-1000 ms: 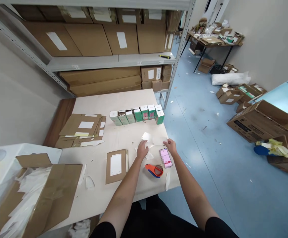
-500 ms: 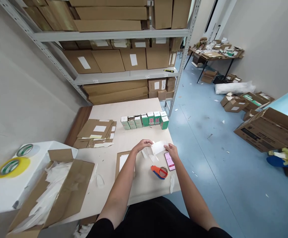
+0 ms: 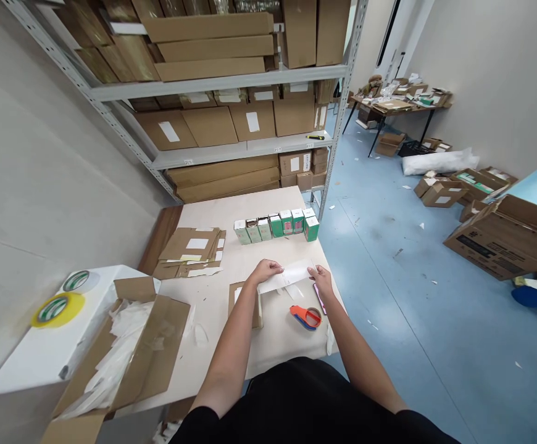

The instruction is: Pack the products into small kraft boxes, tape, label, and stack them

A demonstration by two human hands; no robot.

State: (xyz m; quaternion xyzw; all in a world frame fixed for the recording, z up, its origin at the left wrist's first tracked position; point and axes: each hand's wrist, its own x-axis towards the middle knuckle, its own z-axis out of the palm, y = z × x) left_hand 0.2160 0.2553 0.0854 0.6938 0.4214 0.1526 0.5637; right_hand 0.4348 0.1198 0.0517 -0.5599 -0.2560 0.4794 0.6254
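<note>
A white sheet of paper (image 3: pixel 295 273) is stretched between my two hands above the table. My left hand (image 3: pixel 267 271) pinches its left end and my right hand (image 3: pixel 320 279) its right end. Below the sheet lie loose white paper strips (image 3: pixel 293 291). An orange and blue tape dispenser (image 3: pixel 306 317) rests nearer to me. A phone (image 3: pixel 318 298) is partly covered by my right hand and forearm. Under my left forearm is a flat brown cardboard piece (image 3: pixel 257 314) with white paper on it. A row of several green and white small boxes (image 3: pixel 275 226) stands beyond my hands.
Flat cardboard envelopes (image 3: pixel 189 248) are stacked at the left of the table. An open carton (image 3: pixel 157 345) full of white paper strips stands at the left front, beside a yellow tape roll (image 3: pixel 58 309). Metal shelving (image 3: pixel 250 150) with cartons rises behind the table.
The white sheet now spans both hands, more of it showing, where before it was mostly at my right hand. The view has shifted slightly, and my right hand covers more of the phone.
</note>
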